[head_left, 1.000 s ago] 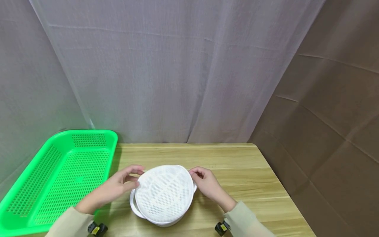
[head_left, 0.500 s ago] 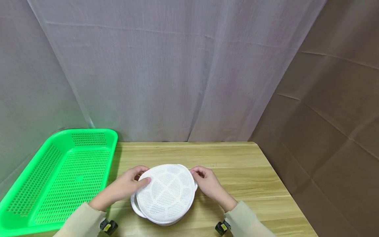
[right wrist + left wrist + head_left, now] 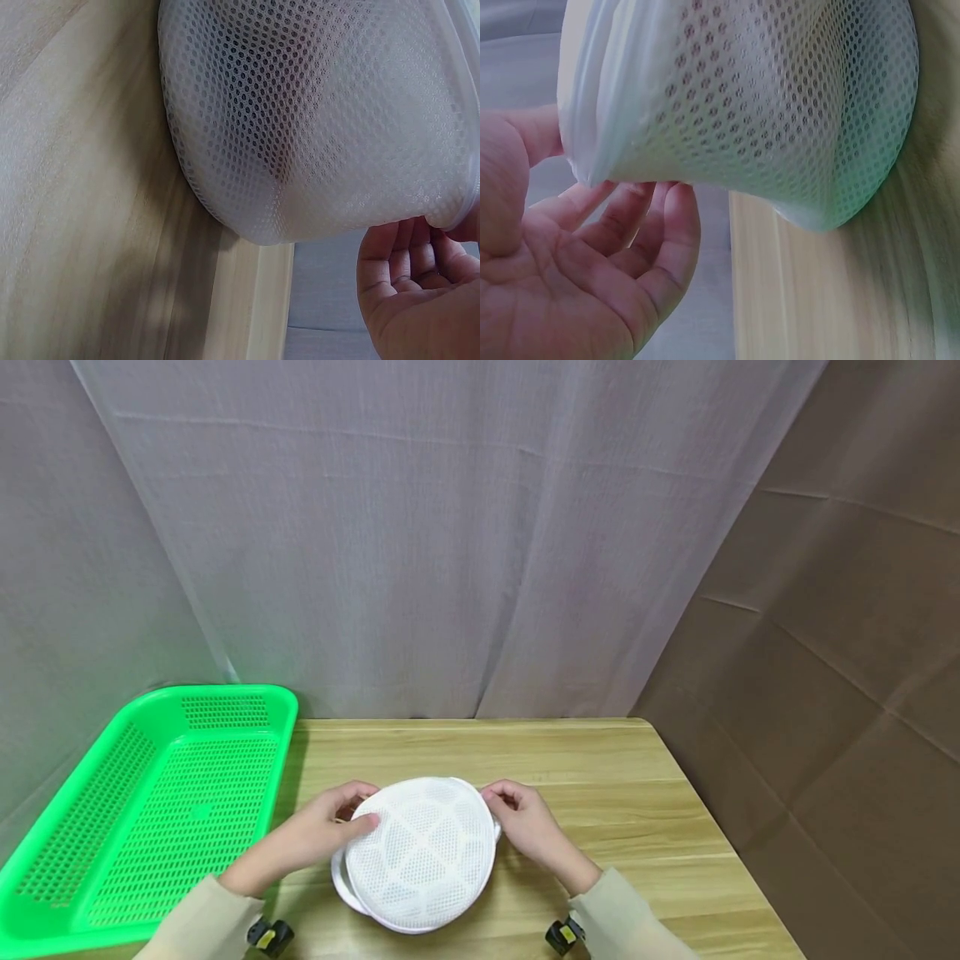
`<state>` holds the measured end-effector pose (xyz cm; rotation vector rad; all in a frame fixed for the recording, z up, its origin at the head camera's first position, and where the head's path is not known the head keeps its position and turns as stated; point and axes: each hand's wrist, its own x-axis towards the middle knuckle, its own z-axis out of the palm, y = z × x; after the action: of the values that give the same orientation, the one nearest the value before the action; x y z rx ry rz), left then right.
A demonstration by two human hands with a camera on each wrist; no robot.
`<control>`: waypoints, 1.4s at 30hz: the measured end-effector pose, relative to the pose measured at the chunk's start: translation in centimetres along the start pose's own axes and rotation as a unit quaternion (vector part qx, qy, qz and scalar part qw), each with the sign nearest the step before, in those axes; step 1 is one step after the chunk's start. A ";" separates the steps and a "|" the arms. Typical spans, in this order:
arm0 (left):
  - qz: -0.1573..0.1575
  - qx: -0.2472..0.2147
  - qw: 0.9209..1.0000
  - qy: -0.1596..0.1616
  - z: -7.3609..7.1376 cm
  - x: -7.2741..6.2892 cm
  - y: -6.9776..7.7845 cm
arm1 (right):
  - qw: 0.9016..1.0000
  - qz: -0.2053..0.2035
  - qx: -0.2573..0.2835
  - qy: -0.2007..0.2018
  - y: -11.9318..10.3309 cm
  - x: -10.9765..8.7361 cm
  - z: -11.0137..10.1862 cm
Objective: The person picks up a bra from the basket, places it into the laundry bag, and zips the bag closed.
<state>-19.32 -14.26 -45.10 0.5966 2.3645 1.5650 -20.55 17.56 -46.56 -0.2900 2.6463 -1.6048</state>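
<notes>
On one wooden table [image 3: 592, 793], two hands [image 3: 318, 828] [image 3: 527, 827] grip one mesh bag [image 3: 422, 856] beside one green basket [image 3: 201, 812].

Pale wood-grain table [image 3: 600, 777], green perforated basket [image 3: 180, 818] along its left, white mesh bag [image 3: 420, 856] standing beside it.

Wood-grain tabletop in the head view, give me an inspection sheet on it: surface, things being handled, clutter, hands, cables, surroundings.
Surface: pale wood-grain tabletop, no spills seen.
Things being handled: white drum-shaped mesh bag, standing on the tabletop, its round top facing up; contents cannot be told.
Clutter: nothing seen; a green rectangular plastic basket sits at the left side.
Hands: left hand grips the bag's rim, thumb on top; right hand pinches the rim on the right.
Cables: nothing seen.
Surroundings: creased grey cloth behind, creased brown cloth on the right.
</notes>
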 end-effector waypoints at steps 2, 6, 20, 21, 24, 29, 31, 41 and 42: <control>-0.004 0.007 1.000 -0.005 0.0 -0.1 -0.1 | 1.000 -0.001 0.001 0.001 0.0 0.0 0.0; -0.007 0.010 1.000 -0.011 0.0 -0.3 -0.2 | 1.000 -0.001 -0.001 0.002 0.0 -0.1 -0.1; 0.019 -0.028 0.997 0.064 0.5 0.0 0.3 | 0.999 -0.002 0.042 0.032 -0.4 0.1 -0.1; 0.019 -0.032 0.997 0.070 0.6 0.1 0.4 | 0.998 -0.004 0.050 0.034 -0.4 0.2 -0.1; 0.009 -0.035 0.996 0.086 0.8 0.2 0.8 | 0.997 -0.005 0.063 0.037 -0.7 0.4 -0.1; 0.001 -0.037 0.994 0.102 0.9 0.3 1.4 | 0.998 0.002 0.052 0.034 -1.4 0.5 -0.1; 0.006 -0.046 0.994 0.099 0.9 0.3 1.6 | 0.998 0.000 0.050 0.027 -1.8 0.5 0.0; 0.010 -0.099 0.993 0.068 1.0 -0.2 2.5 | 0.994 -0.024 0.097 -0.046 -3.0 1.0 0.8; 0.009 -0.101 0.993 0.067 1.1 -0.2 2.6 | 0.993 -0.025 0.100 -0.053 -3.0 1.1 0.8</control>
<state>-18.21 -12.59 -43.16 0.4837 2.2576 1.8773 -21.07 15.27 -44.22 -0.4227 2.3961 -1.7988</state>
